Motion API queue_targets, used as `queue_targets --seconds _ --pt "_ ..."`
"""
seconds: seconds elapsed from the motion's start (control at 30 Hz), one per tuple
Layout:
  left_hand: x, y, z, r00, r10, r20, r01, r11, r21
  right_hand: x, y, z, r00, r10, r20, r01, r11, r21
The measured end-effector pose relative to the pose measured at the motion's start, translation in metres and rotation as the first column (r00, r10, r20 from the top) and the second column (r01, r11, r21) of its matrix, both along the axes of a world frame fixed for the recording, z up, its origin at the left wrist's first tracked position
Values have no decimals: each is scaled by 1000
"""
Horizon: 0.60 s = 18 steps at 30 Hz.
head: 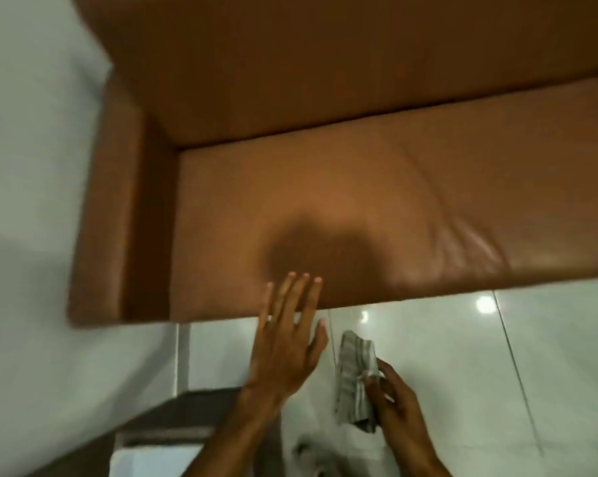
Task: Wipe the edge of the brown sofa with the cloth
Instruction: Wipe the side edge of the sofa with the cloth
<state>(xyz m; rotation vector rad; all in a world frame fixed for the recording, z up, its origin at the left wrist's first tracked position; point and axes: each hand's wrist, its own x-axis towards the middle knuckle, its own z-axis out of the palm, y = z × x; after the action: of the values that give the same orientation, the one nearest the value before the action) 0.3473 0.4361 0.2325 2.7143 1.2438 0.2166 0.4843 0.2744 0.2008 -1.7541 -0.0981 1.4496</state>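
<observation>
Bunched lengthwise into a grey, striped roll, the cloth [355, 378] sits in the right hand [395, 404], whose fingers are curled closed around its lower part; it is held above the pale glossy floor tiles [462, 356], near but apart from the front edge of the brown sofa [359, 201]. Left hand [285, 342]: open, fingers spread and extended, fingertips over the front edge of the seat cushion; whether they touch the leather cannot be told. Sofa: left armrest and backrest visible, right end cut off by the frame. Shadow: dark patch on the seat ahead of the left hand. Dark low furniture [173, 421] at lower left: blurred, identity unclear. Whole view softened by motion blur.
</observation>
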Motion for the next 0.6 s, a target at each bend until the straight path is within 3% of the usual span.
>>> queue_targets --seconds 0.13,0.23,0.33,0.43,0.5,0.6 --pt "147 17 -34 899 -438 -14 436 897 -73 53 -10 -50 937 -340 77 347 932 -107" --pt "223 21 -85 770 -636 -56 633 772 -62 60 -8 -111 840 -509 189 540 820 -189" --pt "280 15 -146 686 -715 -134 712 698 -80 49 5 -184 721 -669 181 689 667 -283" --pt "310 13 -201 565 -794 -226 789 599 -133 34 38 -237 535 -843 51 804 490 -336" --pt "313 18 -226 499 -805 -321 833 548 -81 25 63 -268 443 -894 -72 830 438 -345" --pt "310 23 -240 496 -803 -332 855 518 23 35 110 -298 318 -935 -157 890 352 -291"
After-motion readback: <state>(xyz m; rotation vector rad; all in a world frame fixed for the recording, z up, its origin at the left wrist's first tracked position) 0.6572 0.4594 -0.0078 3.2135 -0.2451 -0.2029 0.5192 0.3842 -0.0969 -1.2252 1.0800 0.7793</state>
